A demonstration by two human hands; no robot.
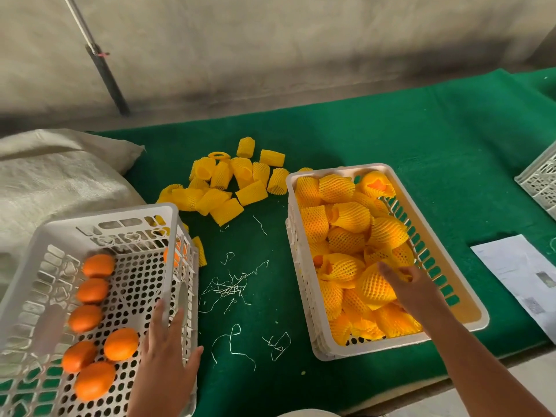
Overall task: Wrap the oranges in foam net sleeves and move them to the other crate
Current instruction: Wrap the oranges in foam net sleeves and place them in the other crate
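Several bare oranges (90,322) lie along the left side of a white perforated crate (141,216), which sits tilted at the near left. My left hand (168,356) presses on that crate's right wall with straight fingers. A second white crate (340,170) at the right is filled with oranges wrapped in yellow foam net sleeves. My right hand (412,288) reaches into it and grips a wrapped orange (373,285) on top of the pile. A heap of empty yellow sleeves (228,185) lies on the green cloth between the crates, further back.
The green cloth (391,127) covers the table, with white thread scraps (228,287) between the crates. A pale sack (54,176) lies at the left, a sheet of paper (523,272) at the right edge, and a third white crate's corner (541,179) at the far right.
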